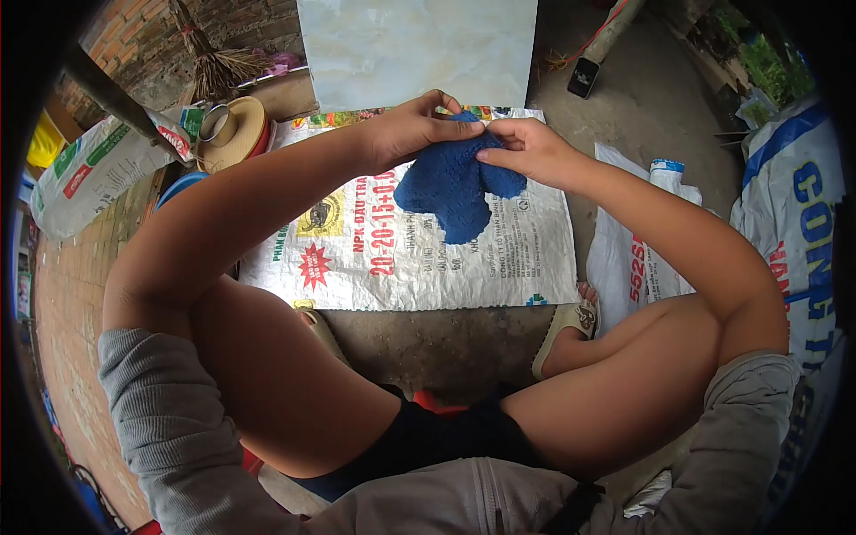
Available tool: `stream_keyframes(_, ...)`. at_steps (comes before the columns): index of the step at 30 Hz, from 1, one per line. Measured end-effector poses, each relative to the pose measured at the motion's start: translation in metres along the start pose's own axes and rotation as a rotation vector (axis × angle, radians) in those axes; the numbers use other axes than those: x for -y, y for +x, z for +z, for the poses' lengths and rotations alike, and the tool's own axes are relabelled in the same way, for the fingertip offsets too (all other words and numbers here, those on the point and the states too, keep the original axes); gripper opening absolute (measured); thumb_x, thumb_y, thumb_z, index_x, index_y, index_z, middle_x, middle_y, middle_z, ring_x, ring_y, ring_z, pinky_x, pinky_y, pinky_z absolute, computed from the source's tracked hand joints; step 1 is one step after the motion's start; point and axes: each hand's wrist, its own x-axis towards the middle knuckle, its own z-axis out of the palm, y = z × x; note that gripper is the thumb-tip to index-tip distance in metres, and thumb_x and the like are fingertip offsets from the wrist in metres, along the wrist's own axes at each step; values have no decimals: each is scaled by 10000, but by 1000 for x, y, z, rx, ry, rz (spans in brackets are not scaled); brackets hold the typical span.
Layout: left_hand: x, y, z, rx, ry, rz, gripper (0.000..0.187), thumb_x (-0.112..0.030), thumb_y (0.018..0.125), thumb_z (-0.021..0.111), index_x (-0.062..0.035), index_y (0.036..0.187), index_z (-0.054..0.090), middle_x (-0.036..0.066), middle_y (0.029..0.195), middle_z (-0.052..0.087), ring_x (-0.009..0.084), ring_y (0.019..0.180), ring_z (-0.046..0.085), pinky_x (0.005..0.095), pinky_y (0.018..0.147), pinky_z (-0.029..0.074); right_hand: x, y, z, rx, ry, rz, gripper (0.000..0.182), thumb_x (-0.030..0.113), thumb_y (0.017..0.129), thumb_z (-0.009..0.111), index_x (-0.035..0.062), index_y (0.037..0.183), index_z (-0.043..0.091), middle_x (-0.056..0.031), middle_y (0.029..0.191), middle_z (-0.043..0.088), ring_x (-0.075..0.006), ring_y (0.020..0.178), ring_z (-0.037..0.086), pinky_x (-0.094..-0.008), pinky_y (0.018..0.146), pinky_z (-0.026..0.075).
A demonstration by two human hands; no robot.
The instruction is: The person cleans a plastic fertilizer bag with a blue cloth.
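A fuzzy blue cloth piece hangs from both my hands above a printed white sack laid flat on the ground. My left hand pinches its top edge between thumb and fingers. Close beside it, my right hand grips the upper right part of the cloth, with the fingertips of both hands almost meeting. The cloth's lower end droops in uneven lobes over the sack's print.
A pale board stands behind the sack. At the left are a straw broom, a round tan lid and a pole. A phone leans on a post at upper right; more sacks lie rightward.
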Motion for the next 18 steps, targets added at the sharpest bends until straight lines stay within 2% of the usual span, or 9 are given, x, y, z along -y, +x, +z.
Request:
stream_keyframes(1, 2, 0, -3, 1, 0, 0, 536, -322, 816, 789, -67, 1142, 448, 136, 1093, 571, 199, 1036, 594, 302, 920, 474, 3, -1, 2, -1, -1, 1, 197, 152, 893, 683, -10, 974, 608, -7, 877, 618, -64, 805, 566, -233, 709, 471)
stream_keyframes(4, 6, -1, -11, 99, 138, -88, 850, -369, 761, 828, -2, 1346, 332, 202, 1246, 525, 274, 1173, 548, 379, 978, 450, 14, -6, 10, -40, 7, -13, 240, 159, 919, 644, -20, 1077, 615, -24, 933, 637, -74, 858, 582, -233, 758, 480)
stream_keyframes(6, 9, -2, -12, 100, 180, -81, 854, -305, 769, 825, -12, 1383, 309, 180, 1253, 532, 251, 1151, 565, 365, 991, 457, 21, -9, 13, -148, 73, 4, 328, 169, 930, 601, -1, 1211, 599, -49, 1012, 651, -91, 923, 596, -234, 820, 484)
stream_keyframes(8, 10, -2, -12, 100, 220, -73, 867, -242, 776, 823, -23, 1420, 285, 159, 1260, 540, 227, 1129, 581, 352, 1005, 464, 24, -9, 7, -112, 115, 67, 366, 170, 921, 588, 9, 1250, 585, -56, 1043, 651, -100, 945, 600, -234, 842, 481)
stream_keyframes(10, 9, 1, -12, 104, 378, -11, 874, -272, 778, 816, -29, 1448, 310, 100, 1212, 592, 169, 1028, 610, 284, 863, 513, 36, -13, 6, -87, 182, 169, 439, 151, 868, 565, 20, 1287, 572, -51, 1063, 651, -114, 956, 606, -229, 855, 476)
stream_keyframes(11, 7, 2, -14, 105, 376, -11, 874, -272, 778, 816, -29, 1448, 310, 100, 1212, 592, 169, 1028, 610, 284, 863, 513, 35, -13, 6, -86, 182, 171, 439, 151, 868, 565, 20, 1287, 572, -51, 1063, 651, -114, 956, 606, -229, 855, 476)
stream_keyframes(13, -6, -2, -13, 247, 472, -38, 733, -320, 795, 796, -42, 1374, 441, 28, 1056, 654, 99, 887, 608, 216, 665, 478, 33, -12, 5, -95, 254, 206, 465, 148, 843, 563, 21, 1290, 571, -36, 1044, 648, -111, 936, 603, -230, 850, 474)
stream_keyframes(14, -7, -2, -11, 274, 495, -29, 604, -352, 811, 776, -44, 1278, 550, -17, 933, 667, 54, 784, 572, 184, 538, 378, 32, -11, 5, -96, 255, 206, 465, 148, 843, 563, 21, 1290, 571, -36, 1044, 648, -111, 936, 603, -230, 850, 474)
stream_keyframes(18, -7, 5, -13, 280, 582, -150, 538, -347, 811, 775, -44, 1219, 598, 4, 971, 680, 89, 854, 610, 214, 662, 469, 23, -10, -1, -159, 214, 275, 476, 150, 822, 562, 37, 1284, 578, -35, 1012, 642, -111, 885, 600, -242, 813, 483)
